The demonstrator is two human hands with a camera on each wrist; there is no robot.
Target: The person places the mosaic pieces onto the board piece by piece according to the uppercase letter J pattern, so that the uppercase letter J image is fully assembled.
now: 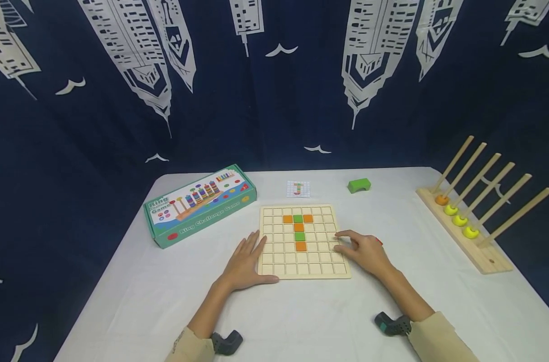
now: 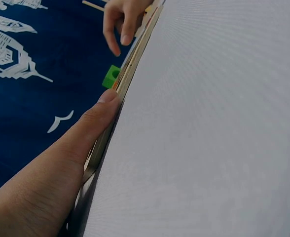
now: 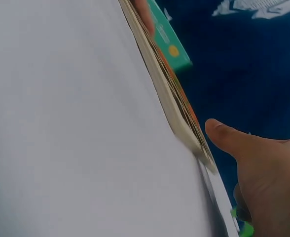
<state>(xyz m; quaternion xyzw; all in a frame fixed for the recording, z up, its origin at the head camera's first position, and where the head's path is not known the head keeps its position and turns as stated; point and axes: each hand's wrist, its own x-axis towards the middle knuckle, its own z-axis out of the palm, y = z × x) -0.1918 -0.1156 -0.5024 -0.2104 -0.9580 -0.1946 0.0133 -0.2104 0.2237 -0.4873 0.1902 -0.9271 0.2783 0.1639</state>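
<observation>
A wooden grid board point(image 1: 274, 259) lies on the table, with orange tiles point(image 1: 300, 246) and green tiles point(image 1: 299, 236) set in a T shape in its cells. At its left side rests my left hand point(image 1: 246, 264), fingers spread along the edge and thumb by the near left corner. In the left wrist view the thumb point(image 2: 108, 96) lies against the board's edge. My right hand point(image 1: 365, 251) is over the right edge, thumb and index finger apart with nothing between them. The right wrist view shows that thumb point(image 3: 219, 131) close beside the board's edge.
Behind the board lies a small card point(image 1: 298, 189) with a coloured pattern on a grid. A green arched block point(image 1: 359, 185) sits to its right. At the back left is a green game box point(image 1: 202, 201). A wooden peg stand point(image 1: 464, 229) with orange and yellow pieces stands on the right.
</observation>
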